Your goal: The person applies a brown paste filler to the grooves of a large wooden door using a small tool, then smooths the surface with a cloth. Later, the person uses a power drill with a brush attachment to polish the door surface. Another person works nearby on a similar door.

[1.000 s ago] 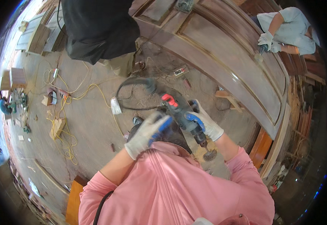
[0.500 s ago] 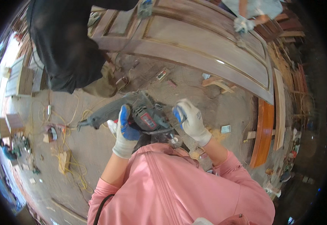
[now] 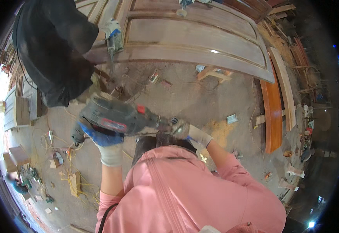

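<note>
- The grey-and-red corded power drill (image 3: 117, 118) has swung level and now lies crosswise at chest height.
- The gloved left hand (image 3: 99, 136) stays curled round its rear grip at nine o'clock.
- The gloved right hand (image 3: 193, 134) pinches the chuck end at three o'clock; my guess is the bit is being adjusted.

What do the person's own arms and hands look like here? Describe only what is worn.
Both arms wear loose pink sleeves. The left hand wears a knit work glove, pale grey at the cuff with blue coating over the fingers. The right hand wears a matching pale glove; little blue shows on it.
</note>
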Demonstrator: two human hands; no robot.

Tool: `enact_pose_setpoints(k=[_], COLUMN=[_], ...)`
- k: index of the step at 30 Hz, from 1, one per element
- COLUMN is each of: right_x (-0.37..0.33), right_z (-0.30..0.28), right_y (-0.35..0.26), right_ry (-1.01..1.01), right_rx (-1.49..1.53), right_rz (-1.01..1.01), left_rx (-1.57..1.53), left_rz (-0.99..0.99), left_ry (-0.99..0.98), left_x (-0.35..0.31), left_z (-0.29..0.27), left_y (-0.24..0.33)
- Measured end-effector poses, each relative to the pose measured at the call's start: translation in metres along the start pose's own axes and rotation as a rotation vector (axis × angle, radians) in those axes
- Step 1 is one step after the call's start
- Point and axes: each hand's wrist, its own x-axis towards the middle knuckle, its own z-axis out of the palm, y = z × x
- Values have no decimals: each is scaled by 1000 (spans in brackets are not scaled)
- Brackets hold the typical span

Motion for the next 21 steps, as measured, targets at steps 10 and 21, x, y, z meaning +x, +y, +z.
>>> enact_pose_setpoints(k=[10,21], right_x=[-42,-101], right_z=[10,-118], right_y=[-196,-236], right_ry=[30,-554], right_rx=[948,-234], right_rz=[-906,-657], left_rx=[3,121], left_rz=[390,464], left_ry=[38,43], left_x=[35,16], left_z=[45,135], left_y=[12,-88])
